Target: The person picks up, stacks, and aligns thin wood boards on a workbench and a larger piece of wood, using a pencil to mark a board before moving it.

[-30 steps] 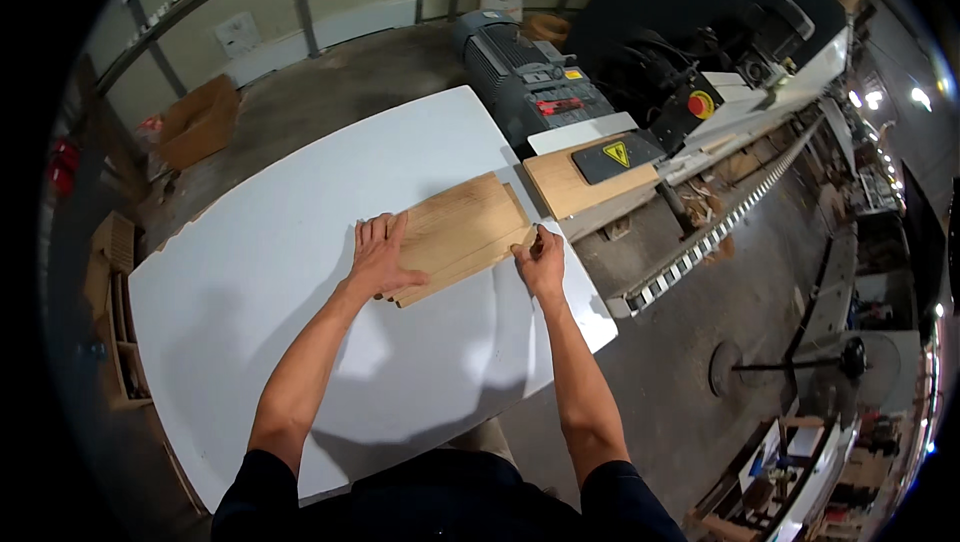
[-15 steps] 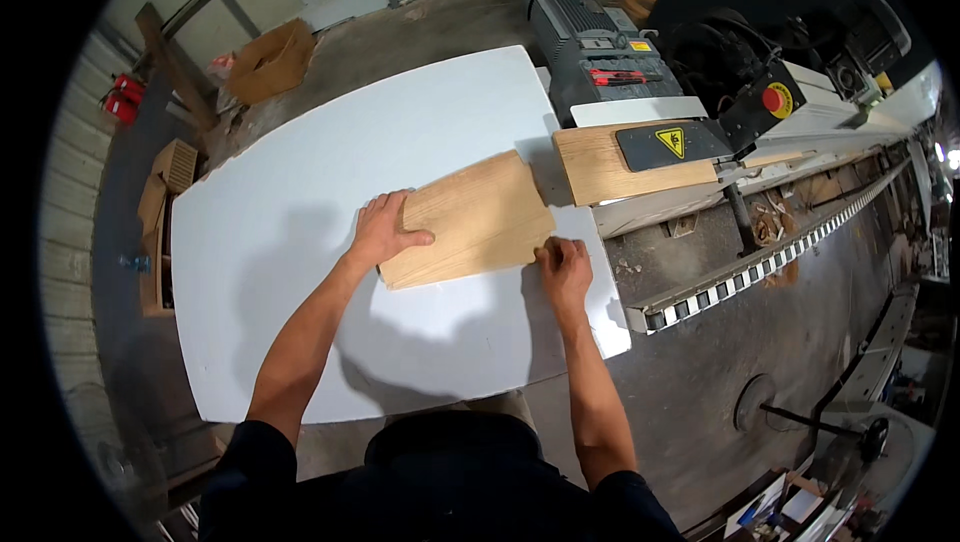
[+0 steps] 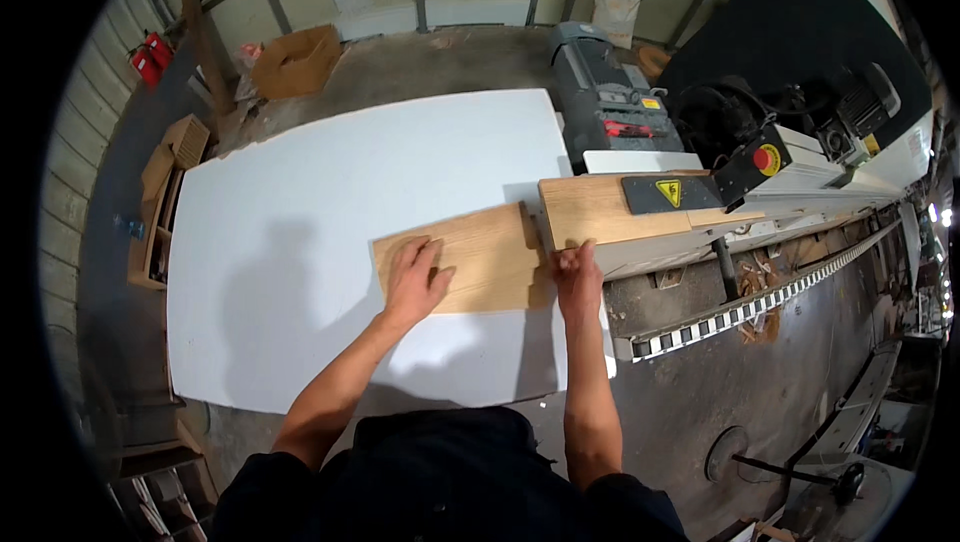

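Note:
A light wooden board (image 3: 487,254) with a notched right edge lies flat on the white tabletop (image 3: 290,172). My left hand (image 3: 412,287) rests on its left part, fingers and thumb spread. Just to the right, a second wooden board (image 3: 590,210) lies on the machine bed, partly under a dark guard plate (image 3: 655,194) with a yellow warning triangle. My right hand (image 3: 578,277) is closed at that board's near edge, close to its left corner, fingertips on the top face and the thumb mostly hidden.
Beyond the table stands a grey motor (image 3: 605,82) with a red-handled tool (image 3: 628,129) on it. A red stop button (image 3: 767,159) sits on the machine. A slatted black-and-white rail (image 3: 720,318) runs along its near side. Cardboard boxes (image 3: 297,62) stand on the floor.
My right hand has left the notched board's near corner and moved to the board on the machine. My left hand has shifted from the first board's edge onto its top. The view has shifted.

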